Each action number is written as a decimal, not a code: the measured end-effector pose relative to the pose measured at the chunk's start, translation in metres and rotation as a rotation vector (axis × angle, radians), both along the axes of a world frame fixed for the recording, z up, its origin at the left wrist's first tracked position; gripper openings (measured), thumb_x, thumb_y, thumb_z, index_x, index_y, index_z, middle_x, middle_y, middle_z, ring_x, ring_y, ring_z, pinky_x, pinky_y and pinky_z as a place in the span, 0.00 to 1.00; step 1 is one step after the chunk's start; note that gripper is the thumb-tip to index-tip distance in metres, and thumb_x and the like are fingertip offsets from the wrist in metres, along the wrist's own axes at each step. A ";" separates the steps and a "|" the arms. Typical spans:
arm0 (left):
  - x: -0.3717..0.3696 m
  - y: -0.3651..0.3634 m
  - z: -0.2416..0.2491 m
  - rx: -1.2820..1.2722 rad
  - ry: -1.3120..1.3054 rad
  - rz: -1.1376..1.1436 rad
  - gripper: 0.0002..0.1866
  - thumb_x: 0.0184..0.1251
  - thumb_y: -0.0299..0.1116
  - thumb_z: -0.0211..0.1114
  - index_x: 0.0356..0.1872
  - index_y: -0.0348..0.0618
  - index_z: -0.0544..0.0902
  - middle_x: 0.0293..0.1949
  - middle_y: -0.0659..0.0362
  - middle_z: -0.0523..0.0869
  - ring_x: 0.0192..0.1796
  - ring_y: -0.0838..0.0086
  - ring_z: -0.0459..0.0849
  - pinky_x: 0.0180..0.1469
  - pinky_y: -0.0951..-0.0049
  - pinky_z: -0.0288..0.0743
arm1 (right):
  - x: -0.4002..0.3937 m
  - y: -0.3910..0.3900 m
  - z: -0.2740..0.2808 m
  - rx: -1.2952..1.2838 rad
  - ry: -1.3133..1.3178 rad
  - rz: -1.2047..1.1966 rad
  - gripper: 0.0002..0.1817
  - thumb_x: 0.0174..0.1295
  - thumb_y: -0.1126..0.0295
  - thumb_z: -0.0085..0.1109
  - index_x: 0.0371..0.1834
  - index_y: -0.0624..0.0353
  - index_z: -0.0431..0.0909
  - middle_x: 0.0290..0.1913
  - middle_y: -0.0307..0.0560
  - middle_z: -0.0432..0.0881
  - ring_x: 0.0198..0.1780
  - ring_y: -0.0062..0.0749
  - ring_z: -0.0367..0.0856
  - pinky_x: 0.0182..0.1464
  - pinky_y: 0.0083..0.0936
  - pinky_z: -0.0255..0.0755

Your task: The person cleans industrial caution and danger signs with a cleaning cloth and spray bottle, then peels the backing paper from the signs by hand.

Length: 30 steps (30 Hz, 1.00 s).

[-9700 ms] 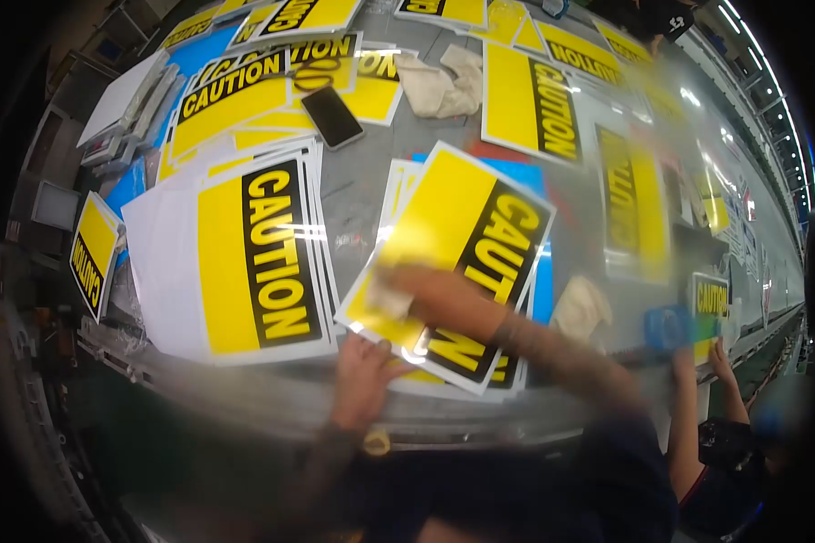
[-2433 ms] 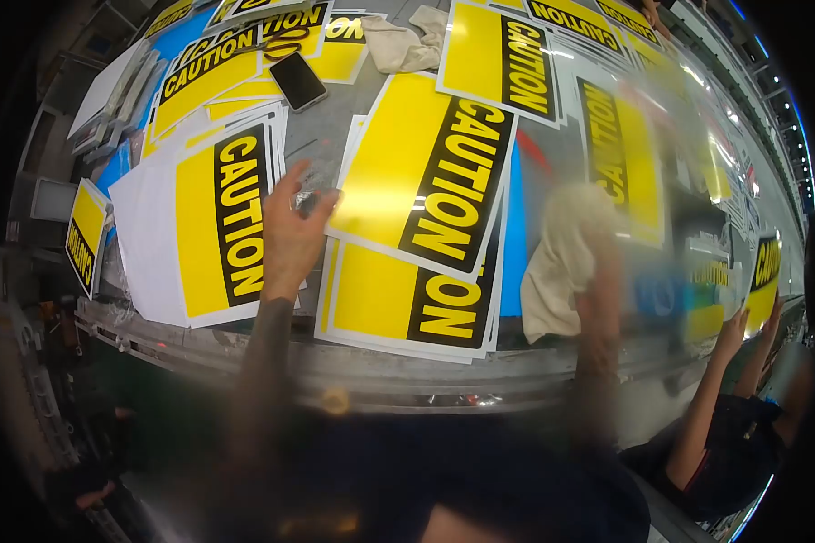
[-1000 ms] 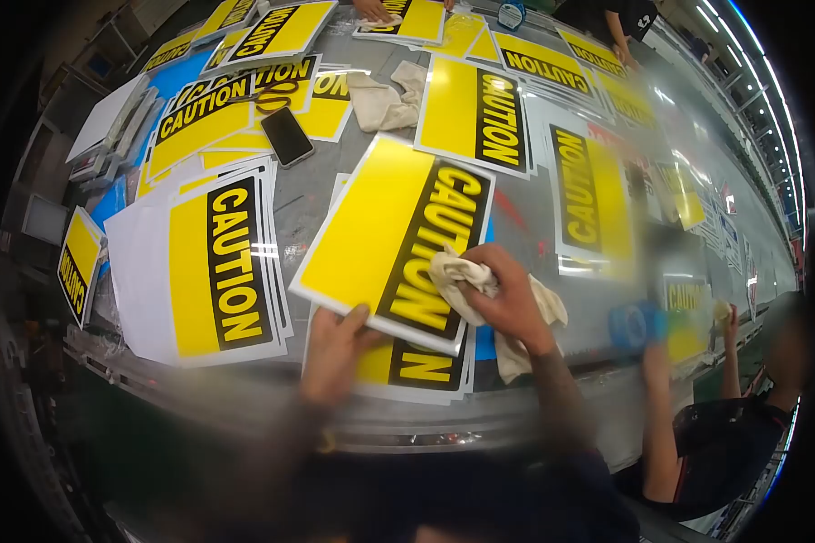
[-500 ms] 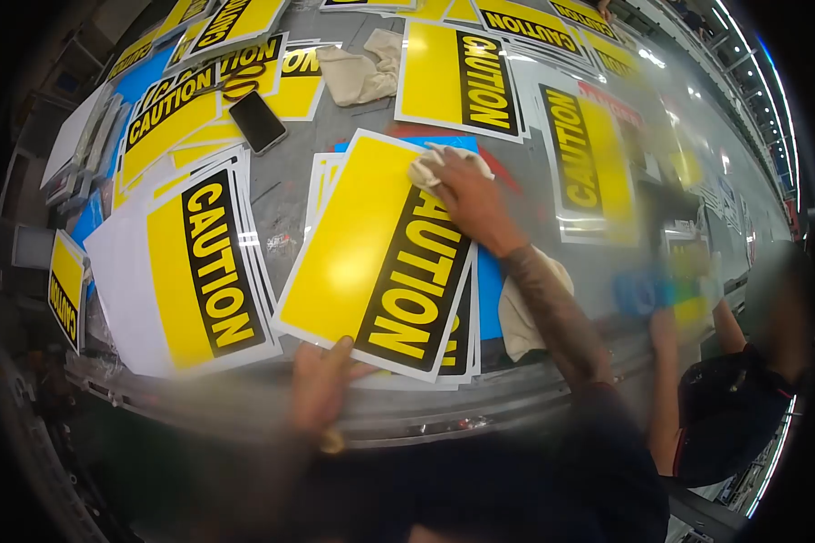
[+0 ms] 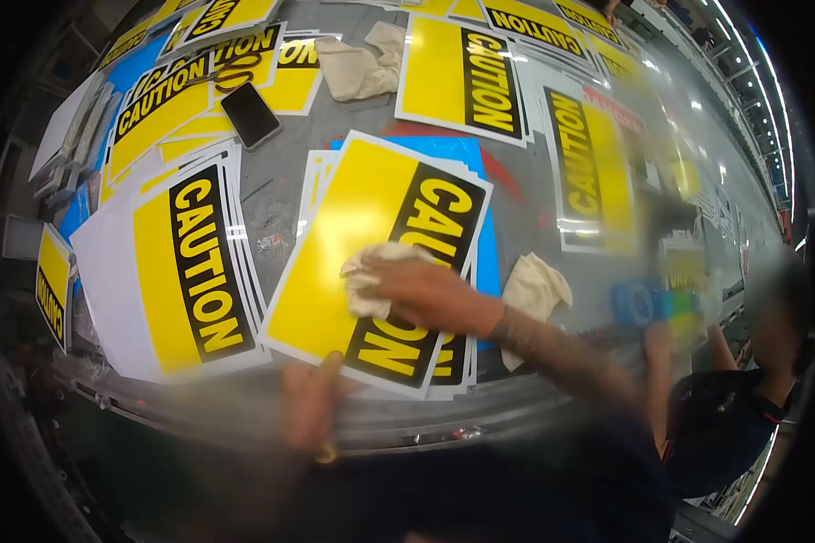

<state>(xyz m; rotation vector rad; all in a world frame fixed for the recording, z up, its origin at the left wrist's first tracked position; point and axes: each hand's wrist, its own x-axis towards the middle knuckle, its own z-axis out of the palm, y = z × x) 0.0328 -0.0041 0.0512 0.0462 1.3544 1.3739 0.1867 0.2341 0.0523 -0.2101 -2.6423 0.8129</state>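
A yellow and black CAUTION sign [image 5: 321,294] lies tilted on a stack of similar signs at the table's near side. My right hand [image 5: 426,291] is closed on a crumpled off-white cloth [image 5: 364,276] and presses it against the middle of the sign, covering some of the lettering. At the near edge of that sign, my left hand [image 5: 310,405] has its thumb on top; its other fingers are blurred and partly hidden below the edge. A blue sheet [image 5: 491,235] shows under the stack's right side.
Another stack of CAUTION signs [image 5: 204,262] lies on the left. A phone [image 5: 251,116], scissors [image 5: 237,72] and a cloth [image 5: 362,68] lie farther back. A second cloth [image 5: 536,288] rests right of my work. A co-worker [image 5: 724,407] stands at the right, near a blue object [image 5: 638,301].
My right hand has wiped the cloth from the sign's far right corner down and left to its middle. My left hand stays at the near edge. The view has shifted slightly.
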 end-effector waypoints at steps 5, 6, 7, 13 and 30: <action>0.002 0.002 0.007 0.052 -0.038 0.020 0.16 0.83 0.25 0.63 0.65 0.32 0.76 0.59 0.50 0.89 0.57 0.62 0.93 0.54 0.56 0.96 | 0.027 0.079 -0.012 -0.146 -0.030 -0.444 0.22 0.73 0.70 0.66 0.69 0.52 0.82 0.69 0.51 0.85 0.71 0.52 0.82 0.73 0.43 0.75; 0.003 0.004 0.009 0.049 -0.048 0.045 0.16 0.83 0.25 0.64 0.65 0.32 0.76 0.59 0.50 0.89 0.57 0.62 0.93 0.53 0.57 0.96 | 0.028 0.053 -0.024 -0.082 -0.052 -0.431 0.23 0.71 0.72 0.66 0.69 0.52 0.82 0.67 0.52 0.86 0.69 0.52 0.84 0.73 0.43 0.75; 0.004 0.006 0.008 0.048 -0.060 0.076 0.16 0.83 0.25 0.64 0.64 0.32 0.76 0.59 0.50 0.89 0.57 0.62 0.93 0.53 0.57 0.96 | 0.032 0.008 -0.037 -0.017 -0.075 -0.410 0.24 0.69 0.74 0.65 0.69 0.53 0.82 0.66 0.54 0.86 0.66 0.52 0.85 0.72 0.44 0.76; 0.006 -0.005 -0.005 -0.028 -0.058 0.062 0.13 0.83 0.26 0.64 0.62 0.33 0.79 0.56 0.52 0.90 0.55 0.64 0.94 0.56 0.54 0.95 | 0.051 -0.048 -0.002 -0.099 -0.416 -0.043 0.26 0.65 0.79 0.64 0.67 0.50 0.83 0.66 0.53 0.86 0.68 0.50 0.86 0.68 0.46 0.78; 0.000 0.009 0.014 0.042 -0.096 0.005 0.17 0.84 0.27 0.64 0.68 0.33 0.77 0.62 0.49 0.88 0.59 0.60 0.92 0.59 0.51 0.94 | -0.008 0.048 -0.016 0.025 0.035 -0.358 0.20 0.67 0.73 0.67 0.63 0.58 0.83 0.68 0.52 0.84 0.74 0.54 0.79 0.73 0.45 0.74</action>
